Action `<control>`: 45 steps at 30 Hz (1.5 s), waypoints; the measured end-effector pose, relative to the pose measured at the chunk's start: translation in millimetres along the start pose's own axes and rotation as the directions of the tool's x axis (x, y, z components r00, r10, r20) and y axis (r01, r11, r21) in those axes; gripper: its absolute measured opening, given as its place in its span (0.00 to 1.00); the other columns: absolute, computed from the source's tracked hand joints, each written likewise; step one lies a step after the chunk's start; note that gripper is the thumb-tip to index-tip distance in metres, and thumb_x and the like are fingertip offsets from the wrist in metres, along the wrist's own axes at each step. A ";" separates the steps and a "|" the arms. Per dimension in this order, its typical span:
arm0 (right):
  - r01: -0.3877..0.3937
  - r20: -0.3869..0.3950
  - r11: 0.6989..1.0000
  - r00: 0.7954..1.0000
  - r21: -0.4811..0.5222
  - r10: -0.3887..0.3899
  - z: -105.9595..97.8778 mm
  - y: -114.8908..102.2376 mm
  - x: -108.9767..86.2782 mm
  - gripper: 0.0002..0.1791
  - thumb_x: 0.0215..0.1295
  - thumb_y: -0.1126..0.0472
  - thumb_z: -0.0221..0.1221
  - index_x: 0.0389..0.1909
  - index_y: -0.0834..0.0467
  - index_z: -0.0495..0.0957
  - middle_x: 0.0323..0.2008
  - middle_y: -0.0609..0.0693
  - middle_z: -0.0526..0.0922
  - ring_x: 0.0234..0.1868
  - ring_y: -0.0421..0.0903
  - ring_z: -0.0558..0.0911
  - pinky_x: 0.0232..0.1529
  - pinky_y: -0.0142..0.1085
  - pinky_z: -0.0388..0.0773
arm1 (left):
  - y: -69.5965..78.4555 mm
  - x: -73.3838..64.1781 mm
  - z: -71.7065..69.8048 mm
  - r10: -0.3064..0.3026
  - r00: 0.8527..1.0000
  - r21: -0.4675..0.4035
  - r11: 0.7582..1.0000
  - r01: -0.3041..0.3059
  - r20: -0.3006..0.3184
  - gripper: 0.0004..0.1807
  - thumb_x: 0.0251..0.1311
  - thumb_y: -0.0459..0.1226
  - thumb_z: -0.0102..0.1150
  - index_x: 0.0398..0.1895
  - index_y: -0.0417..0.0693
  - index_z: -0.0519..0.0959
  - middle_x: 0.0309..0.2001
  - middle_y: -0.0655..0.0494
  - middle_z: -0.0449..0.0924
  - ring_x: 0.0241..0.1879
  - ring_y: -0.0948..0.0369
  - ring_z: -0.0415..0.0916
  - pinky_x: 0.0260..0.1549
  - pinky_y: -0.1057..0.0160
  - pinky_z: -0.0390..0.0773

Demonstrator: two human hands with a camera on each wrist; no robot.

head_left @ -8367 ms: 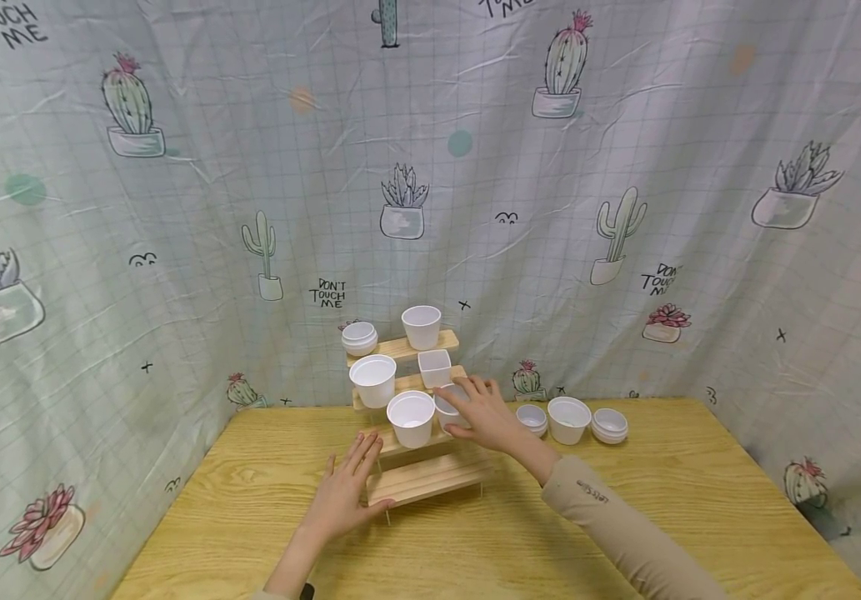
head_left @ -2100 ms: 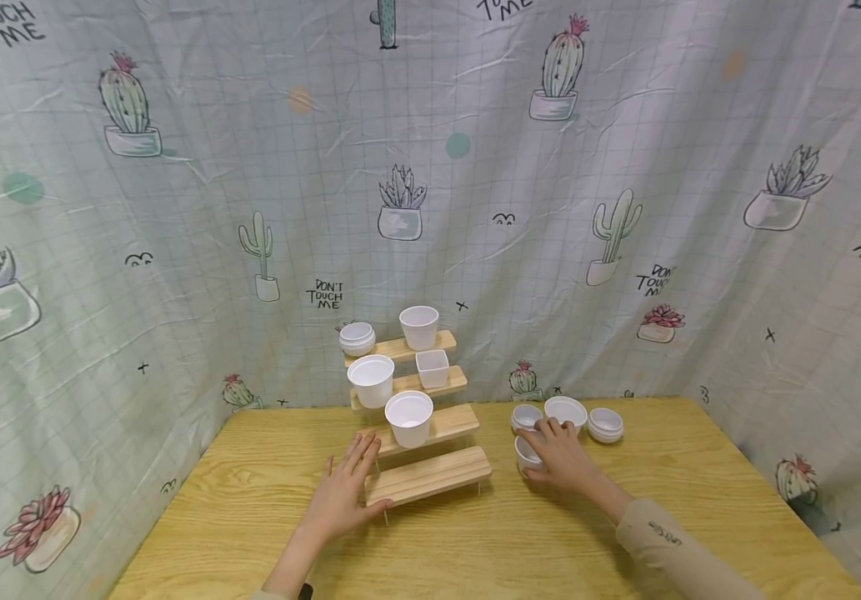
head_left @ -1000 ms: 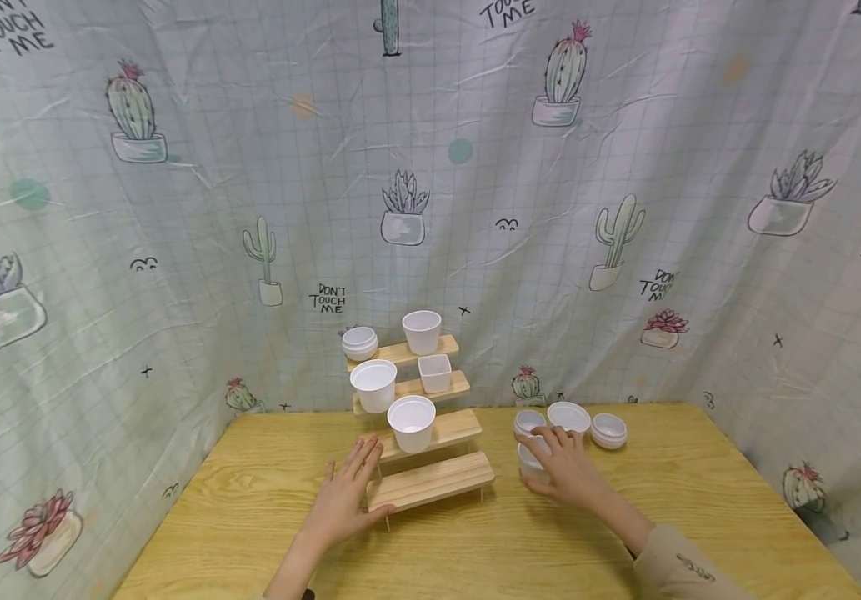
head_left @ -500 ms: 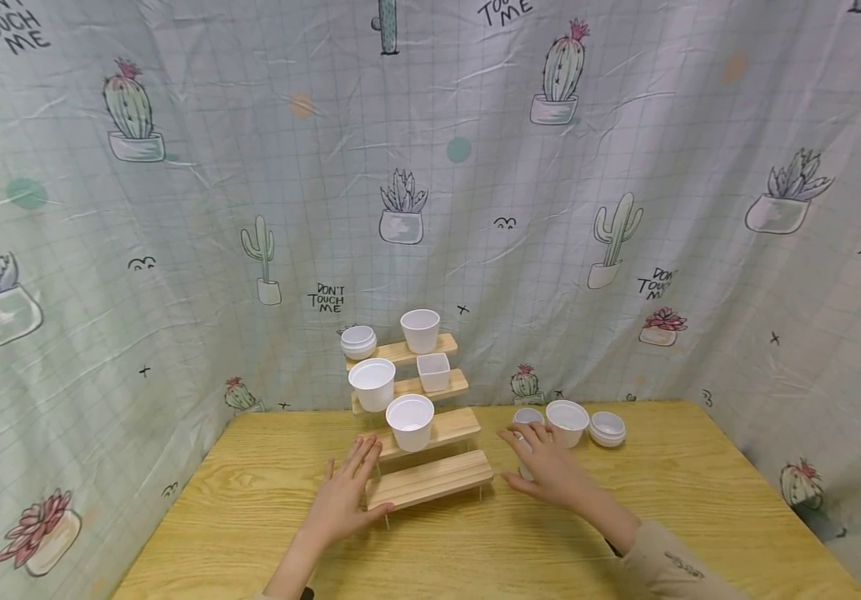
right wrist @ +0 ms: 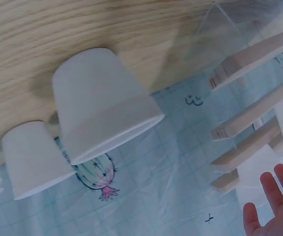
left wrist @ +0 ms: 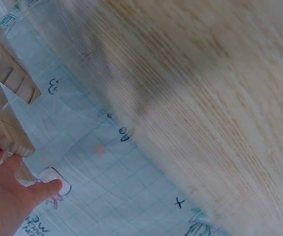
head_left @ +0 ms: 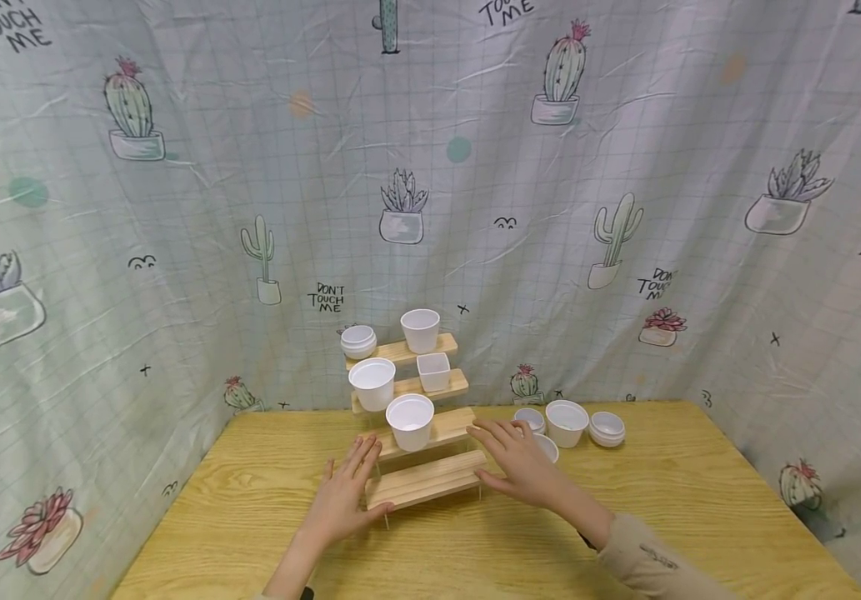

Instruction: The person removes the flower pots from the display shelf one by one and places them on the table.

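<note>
A stepped wooden stand with several tiers stands on the table. My left hand rests against its left end, fingers fairly straight and thumb at the lowest step's front. My right hand, fingers extended and holding nothing, is at the stand's right end, fingertips beside the two lower steps. Behind it a white flower pot stands on the table, partly hidden by the hand. One round pot is on the second-lowest step. Above it are a wide pot and a square pot; the top step bears a ridged bowl-shaped pot and a tapered pot.
Right of the stand, near the curtain, are a small pot, a larger round pot and a low ridged pot. A cactus-print curtain closes off the table's back and sides.
Earlier my right hand gripped a pot on the second-lowest step; that pot now stands on the table to the right. The hand has released it and moved left to the stand. My left hand stays.
</note>
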State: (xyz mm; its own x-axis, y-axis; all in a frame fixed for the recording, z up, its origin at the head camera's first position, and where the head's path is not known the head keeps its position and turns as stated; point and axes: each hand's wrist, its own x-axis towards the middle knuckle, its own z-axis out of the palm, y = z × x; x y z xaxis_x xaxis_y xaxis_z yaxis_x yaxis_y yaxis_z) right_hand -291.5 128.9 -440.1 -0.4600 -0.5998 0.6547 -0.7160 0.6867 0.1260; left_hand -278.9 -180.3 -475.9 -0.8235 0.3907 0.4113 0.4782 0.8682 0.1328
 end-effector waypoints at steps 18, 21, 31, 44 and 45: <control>0.037 0.006 0.999 0.999 0.021 -0.037 -4.9 -17.3 27.1 0.32 0.51 0.48 0.60 0.58 0.56 0.67 0.55 0.52 0.72 0.52 0.46 0.72 0.45 0.46 0.67 | -0.9 0.7 1.9 -0.003 1.000 0.005 1.000 0.003 0.002 0.52 0.41 0.62 0.59 0.68 0.51 0.52 0.69 0.53 0.50 0.68 0.52 0.48 0.56 0.32 0.55; 0.044 0.002 0.999 0.999 0.008 -0.044 -3.4 -20.1 31.5 0.32 0.51 0.48 0.60 0.57 0.56 0.67 0.55 0.51 0.72 0.52 0.46 0.72 0.45 0.46 0.67 | -0.8 0.6 1.4 -0.004 1.000 0.008 1.000 0.004 0.003 0.52 0.41 0.62 0.59 0.68 0.52 0.52 0.69 0.54 0.51 0.68 0.53 0.48 0.56 0.32 0.55; 0.055 0.007 0.998 0.998 -0.029 -0.055 5.5 -28.4 48.8 0.33 0.51 0.46 0.59 0.58 0.54 0.67 0.55 0.50 0.72 0.52 0.46 0.72 0.48 0.44 0.67 | -0.7 0.0 -0.7 0.006 1.000 0.009 1.000 -0.006 -0.009 0.51 0.41 0.62 0.59 0.68 0.52 0.53 0.69 0.53 0.52 0.68 0.52 0.49 0.55 0.32 0.57; 0.072 0.006 0.996 0.997 -0.045 -0.072 14.1 -38.3 66.6 0.34 0.51 0.44 0.59 0.59 0.54 0.66 0.57 0.51 0.70 0.53 0.47 0.69 0.45 0.43 0.67 | -0.4 0.5 -1.2 0.013 1.000 0.007 1.000 -0.013 -0.018 0.51 0.42 0.61 0.60 0.68 0.50 0.54 0.68 0.52 0.54 0.68 0.52 0.50 0.55 0.32 0.57; 0.069 0.006 0.997 0.998 -0.043 -0.069 15.2 -38.6 67.3 0.34 0.51 0.44 0.59 0.59 0.53 0.66 0.58 0.51 0.70 0.53 0.47 0.69 0.45 0.42 0.67 | -0.4 0.4 -1.1 0.014 1.000 0.006 1.000 -0.014 -0.021 0.51 0.41 0.61 0.60 0.67 0.50 0.54 0.68 0.52 0.54 0.68 0.52 0.50 0.54 0.32 0.57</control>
State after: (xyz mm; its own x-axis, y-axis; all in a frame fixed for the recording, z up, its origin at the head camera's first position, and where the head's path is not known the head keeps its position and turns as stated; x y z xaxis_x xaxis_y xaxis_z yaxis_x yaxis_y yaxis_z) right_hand -302.8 55.7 -412.2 -0.4128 -0.6479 0.6402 -0.7226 0.6608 0.2029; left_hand -279.1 -180.9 -474.8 -0.8101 0.3963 0.4320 0.4877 0.8645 0.1215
